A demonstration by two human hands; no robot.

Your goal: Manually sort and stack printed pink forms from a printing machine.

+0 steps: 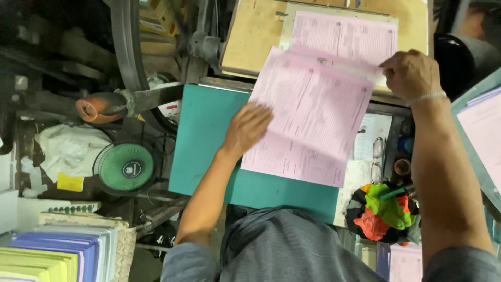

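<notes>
A stack of pink printed sheets point(313, 115) lies on a teal board point(203, 141). My left hand point(248, 128) rests flat on the stack's left edge, fingers spread. My right hand point(409, 73) pinches the top right corner of a pink sheet and lifts it. Behind it, more pink sheets point(344, 34) lie on a wooden board point(250, 36).
A green fan point(126, 167) and an orange-handled lever point(102, 107) sit left. Stacked coloured paper point(52, 253) fills the lower left. Colourful rags point(383, 211), glasses point(377, 156) and ink pots point(403, 167) sit right. More pink paper point(485, 130) lies at the far right.
</notes>
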